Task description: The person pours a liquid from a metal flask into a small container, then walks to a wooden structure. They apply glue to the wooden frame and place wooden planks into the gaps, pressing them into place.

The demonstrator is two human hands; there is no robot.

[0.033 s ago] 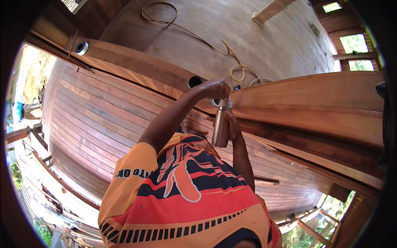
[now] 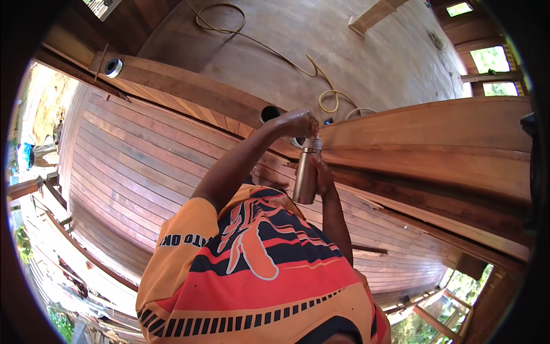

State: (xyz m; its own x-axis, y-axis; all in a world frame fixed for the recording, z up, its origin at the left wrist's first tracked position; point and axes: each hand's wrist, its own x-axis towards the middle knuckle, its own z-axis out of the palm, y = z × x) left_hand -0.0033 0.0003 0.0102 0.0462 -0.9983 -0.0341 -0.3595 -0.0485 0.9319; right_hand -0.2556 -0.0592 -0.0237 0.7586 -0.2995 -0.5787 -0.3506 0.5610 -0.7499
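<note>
A tall steel bottle (image 2: pixel 305 182) with a narrow neck stands out in front of my chest, held by my right hand (image 2: pixel 321 171) around its body. My left hand (image 2: pixel 301 123) is closed just over the bottle's top, its fingertips pointing down at the mouth; what they pinch is hidden or too small to name. Behind my left hand, a dark cylindrical cup or opening (image 2: pixel 269 113) sits on the wooden ledge (image 2: pixel 200 86), and a small metallic object shows partly behind the bottle.
Planked wooden flooring (image 2: pixel 137 166) spreads left and below. A wide curved timber edge (image 2: pixel 424 126) runs right. Beyond lie a grey floor (image 2: pixel 378 63) with a yellow hose (image 2: pixel 329 108) and a wooden post (image 2: pixel 372 17). A round silver-rimmed item (image 2: pixel 113 67) sits at upper left.
</note>
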